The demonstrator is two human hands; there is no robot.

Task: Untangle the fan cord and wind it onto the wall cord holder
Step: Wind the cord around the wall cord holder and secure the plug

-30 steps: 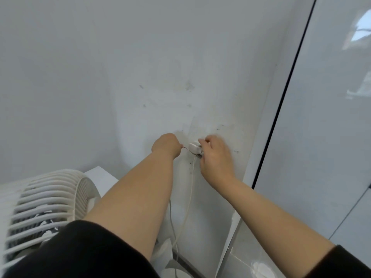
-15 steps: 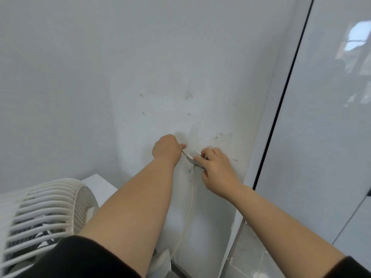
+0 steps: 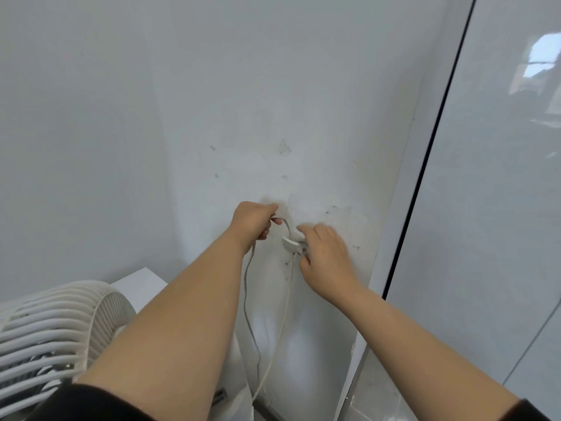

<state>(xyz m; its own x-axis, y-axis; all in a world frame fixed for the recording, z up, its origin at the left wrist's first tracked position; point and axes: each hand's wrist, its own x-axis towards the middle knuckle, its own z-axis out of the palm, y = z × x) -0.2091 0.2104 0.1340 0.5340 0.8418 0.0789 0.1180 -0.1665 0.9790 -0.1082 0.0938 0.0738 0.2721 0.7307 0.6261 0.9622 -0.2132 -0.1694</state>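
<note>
2 hands work at the holder (image 3: 292,244) on the wall (image 3: 273,101). Left hand (image 3: 251,220), just left of holder, is clenched round the cord (image 3: 246,299); cord arcs from that fist across to holder. Right hand (image 3: 326,255) is at holder's right side, index above, thumb below, pinching holder. 2 cord strands hang down below holder. Fan (image 3: 51,326) sits well below-left of holder.

The person's left grip (image 3: 252,221) holds a loop of thin white fan cord (image 3: 245,299); the right grip (image 3: 326,253) pinches the small white plastic wall holder (image 3: 292,243). Two strands hang beside the white slatted fan (image 3: 54,323).
</note>
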